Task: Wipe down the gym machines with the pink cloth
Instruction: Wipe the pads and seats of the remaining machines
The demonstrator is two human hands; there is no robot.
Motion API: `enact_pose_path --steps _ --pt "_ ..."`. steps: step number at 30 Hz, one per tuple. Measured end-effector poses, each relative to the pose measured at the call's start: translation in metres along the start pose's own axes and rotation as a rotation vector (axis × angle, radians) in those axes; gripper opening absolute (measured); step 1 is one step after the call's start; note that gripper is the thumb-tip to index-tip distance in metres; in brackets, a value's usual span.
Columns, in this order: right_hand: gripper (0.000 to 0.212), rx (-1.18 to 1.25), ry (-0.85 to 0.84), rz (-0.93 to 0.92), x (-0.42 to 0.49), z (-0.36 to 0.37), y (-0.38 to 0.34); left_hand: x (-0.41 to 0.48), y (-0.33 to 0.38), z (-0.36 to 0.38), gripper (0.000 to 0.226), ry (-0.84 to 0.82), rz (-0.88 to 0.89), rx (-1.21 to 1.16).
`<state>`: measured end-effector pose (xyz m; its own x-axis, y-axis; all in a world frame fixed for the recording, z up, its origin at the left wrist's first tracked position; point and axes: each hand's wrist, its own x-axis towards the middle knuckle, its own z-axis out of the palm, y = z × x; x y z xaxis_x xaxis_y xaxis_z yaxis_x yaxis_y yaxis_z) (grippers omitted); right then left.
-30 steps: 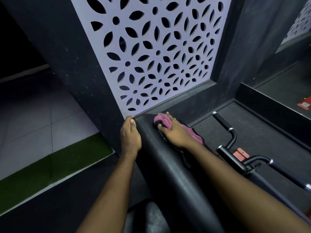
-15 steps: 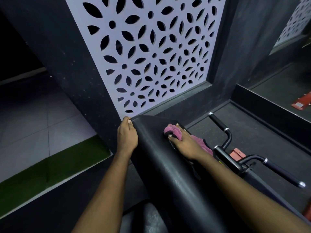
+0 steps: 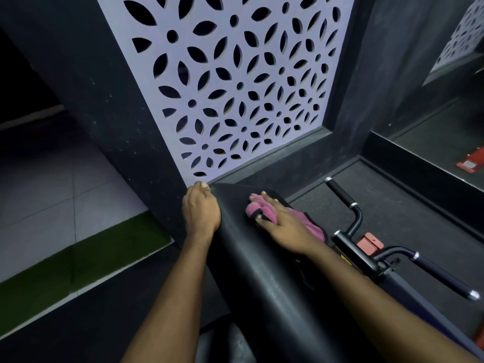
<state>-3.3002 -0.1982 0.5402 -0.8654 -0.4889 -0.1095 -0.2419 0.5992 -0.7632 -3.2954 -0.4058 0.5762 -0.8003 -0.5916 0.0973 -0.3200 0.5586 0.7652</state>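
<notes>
Wiping the top end of the black pad (image 3: 262,271) mid-frame with the pink cloth (image 3: 255,209) pressed flat under the spread fingers of the right hand (image 3: 282,224), left hand (image 3: 201,210) curled round the pad's top corner, handles (image 3: 340,192) at lower right probably left to do.

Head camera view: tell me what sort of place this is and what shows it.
Probably a gym: a black padded bench, a machine's bar handles with dark grips, and speckled rubber flooring. The right hand presses a pink cloth on the padding.
</notes>
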Motion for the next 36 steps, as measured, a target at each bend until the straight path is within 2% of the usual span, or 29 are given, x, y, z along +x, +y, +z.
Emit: enact_pose_path --steps 2,4,8,11,16,25,29,33,36 --pt "0.052 0.016 -0.014 -0.08 0.02 0.002 -0.02 0.001 -0.002 0.002 0.036 0.011 0.008 -0.013" --pt "0.056 -0.008 0.017 -0.068 0.054 0.009 -0.032 0.002 -0.003 0.002 0.034 0.025 0.017 -0.022" --pt "0.073 -0.02 0.1 0.05 0.107 0.013 -0.02 0.005 -0.005 0.003 0.035 0.025 0.008 -0.018" --pt "0.063 -0.053 0.097 0.097 0.127 0.01 0.004 0.005 -0.005 0.003 0.035 0.019 -0.005 -0.02" --pt "0.081 -0.054 0.075 0.371 0.16 0.007 0.059 0.006 -0.006 0.004 0.034 0.007 -0.016 -0.027" --pt "0.088 -0.064 0.15 0.494 0.139 0.001 0.063 0.006 -0.004 0.002 0.035 0.005 -0.031 0.022" --pt "0.101 -0.113 0.161 0.516 0.121 0.001 0.082 0.004 -0.002 0.001 0.036 0.008 -0.042 0.025" --pt "0.081 -0.138 0.124 0.539 0.085 -0.004 0.09 0.004 0.0 -0.001 0.036 0.009 -0.049 0.009" --pt "0.083 -0.123 0.135 0.573 0.055 -0.007 0.096 -0.001 0.003 -0.002 0.035 0.003 -0.045 -0.01"
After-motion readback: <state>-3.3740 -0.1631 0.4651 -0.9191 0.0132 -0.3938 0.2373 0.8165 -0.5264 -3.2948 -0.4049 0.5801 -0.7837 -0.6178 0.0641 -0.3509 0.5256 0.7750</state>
